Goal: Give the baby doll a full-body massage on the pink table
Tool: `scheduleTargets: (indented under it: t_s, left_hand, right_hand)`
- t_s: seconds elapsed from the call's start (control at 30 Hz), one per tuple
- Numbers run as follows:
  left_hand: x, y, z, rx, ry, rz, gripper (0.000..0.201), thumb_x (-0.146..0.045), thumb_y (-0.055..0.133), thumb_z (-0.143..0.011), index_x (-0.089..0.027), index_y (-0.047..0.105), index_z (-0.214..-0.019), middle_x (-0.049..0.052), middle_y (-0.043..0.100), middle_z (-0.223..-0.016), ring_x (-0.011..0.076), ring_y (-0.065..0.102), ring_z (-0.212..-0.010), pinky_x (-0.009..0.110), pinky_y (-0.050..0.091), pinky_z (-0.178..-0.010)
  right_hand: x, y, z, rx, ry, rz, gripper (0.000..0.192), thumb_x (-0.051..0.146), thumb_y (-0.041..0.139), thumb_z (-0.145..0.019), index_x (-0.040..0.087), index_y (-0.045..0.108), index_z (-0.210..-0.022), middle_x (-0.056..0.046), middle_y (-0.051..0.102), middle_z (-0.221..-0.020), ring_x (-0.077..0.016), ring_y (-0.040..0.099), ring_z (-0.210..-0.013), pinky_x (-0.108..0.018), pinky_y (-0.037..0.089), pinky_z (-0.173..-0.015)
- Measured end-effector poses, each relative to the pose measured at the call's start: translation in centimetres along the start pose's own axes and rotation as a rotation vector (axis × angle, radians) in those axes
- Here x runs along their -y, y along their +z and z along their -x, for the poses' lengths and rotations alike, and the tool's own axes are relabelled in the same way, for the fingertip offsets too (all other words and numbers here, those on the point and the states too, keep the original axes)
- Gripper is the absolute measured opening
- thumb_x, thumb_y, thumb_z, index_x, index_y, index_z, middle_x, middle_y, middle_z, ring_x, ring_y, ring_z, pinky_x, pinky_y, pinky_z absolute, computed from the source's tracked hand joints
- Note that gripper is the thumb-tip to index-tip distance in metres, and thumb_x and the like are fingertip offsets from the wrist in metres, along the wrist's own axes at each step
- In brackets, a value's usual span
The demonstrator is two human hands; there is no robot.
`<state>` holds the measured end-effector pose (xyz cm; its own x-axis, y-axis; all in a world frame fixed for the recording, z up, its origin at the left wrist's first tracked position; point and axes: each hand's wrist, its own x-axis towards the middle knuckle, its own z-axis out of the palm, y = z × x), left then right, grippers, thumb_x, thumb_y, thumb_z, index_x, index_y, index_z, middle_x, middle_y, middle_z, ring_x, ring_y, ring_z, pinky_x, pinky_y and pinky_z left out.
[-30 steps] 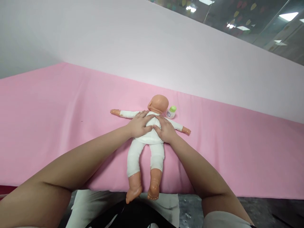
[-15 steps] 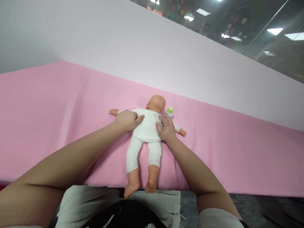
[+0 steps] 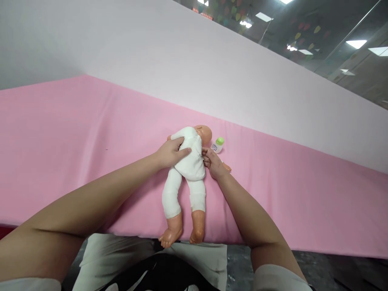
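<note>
A baby doll (image 3: 190, 161) in a white cloth body lies tipped onto its side on the pink cover, its head pointing away from me and its bare feet at the near edge. My left hand (image 3: 173, 153) grips the doll's left-hand flank, thumb across its torso. My right hand (image 3: 212, 162) is at the opposite side, fingers curled against the torso's edge, with the fingertips partly hidden. Just beyond that hand lies a small clear bottle with a green cap (image 3: 217, 144). One doll arm sticks out below my right hand.
A pink-covered padded table (image 3: 291, 194) stretches to both sides. A white wall (image 3: 188, 60) rises behind it, topped by glass (image 3: 303, 36) with leaf-shaped decorations and reflected ceiling lights. My lap is under the table's near edge.
The doll, flat with arms spread before, has been rolled toward the right onto its side. My left hand has moved right with its flank, and the doll's left-hand arm has drawn in.
</note>
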<state>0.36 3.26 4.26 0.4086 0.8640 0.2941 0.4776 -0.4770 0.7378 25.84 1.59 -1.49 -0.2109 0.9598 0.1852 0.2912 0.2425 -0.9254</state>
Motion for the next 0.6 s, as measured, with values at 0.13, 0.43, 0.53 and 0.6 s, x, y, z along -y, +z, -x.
scheduleTargets:
  t_s: [0.13,0.43,0.53,0.6]
  left_hand:
    - [-1.8,0.1,0.8,0.016,0.184,0.071,0.051,-0.064,0.054,-0.099,-0.017,0.071,-0.109,0.008,0.074,-0.106,0.0290,0.068,-0.099,0.041,0.054,-0.089]
    - [-2.7,2.4,2.5,0.063,0.446,-0.279,0.073,-0.068,0.059,-0.098,-0.030,0.055,-0.161,0.014,0.049,-0.167,0.0453,0.034,-0.158,0.068,0.027,-0.130]
    - [-2.9,3.3,2.7,0.080,0.391,-0.347,0.059,-0.065,0.060,-0.099,-0.030,0.070,-0.146,0.014,0.058,-0.158,0.0451,0.042,-0.153,0.068,0.032,-0.127]
    - [-3.2,4.1,2.8,0.106,0.352,-0.375,0.052,-0.063,0.058,-0.101,-0.028,0.078,-0.132,0.013,0.068,-0.144,0.0424,0.053,-0.142,0.065,0.039,-0.122]
  right_hand:
    - [1.9,1.3,0.5,0.034,0.017,-0.172,0.088,0.081,0.013,-0.104,0.022,0.063,-0.146,-0.015,0.079,-0.125,-0.0306,0.074,-0.119,-0.053,0.060,-0.105]
    - [4.3,2.5,2.0,0.193,0.123,-0.278,0.111,0.093,0.003,-0.094,0.018,0.053,-0.159,-0.017,0.079,-0.123,-0.0346,0.074,-0.123,-0.054,0.062,-0.104]
    - [4.1,1.1,1.8,0.258,0.272,-0.422,0.091,0.090,0.038,-0.096,0.017,0.065,-0.145,-0.017,0.081,-0.119,-0.0355,0.077,-0.116,-0.053,0.064,-0.099]
    - [4.1,0.0,1.8,0.300,0.338,-0.488,0.069,0.072,0.069,-0.092,0.017,0.071,-0.134,-0.016,0.082,-0.118,-0.0348,0.078,-0.113,-0.052,0.064,-0.100]
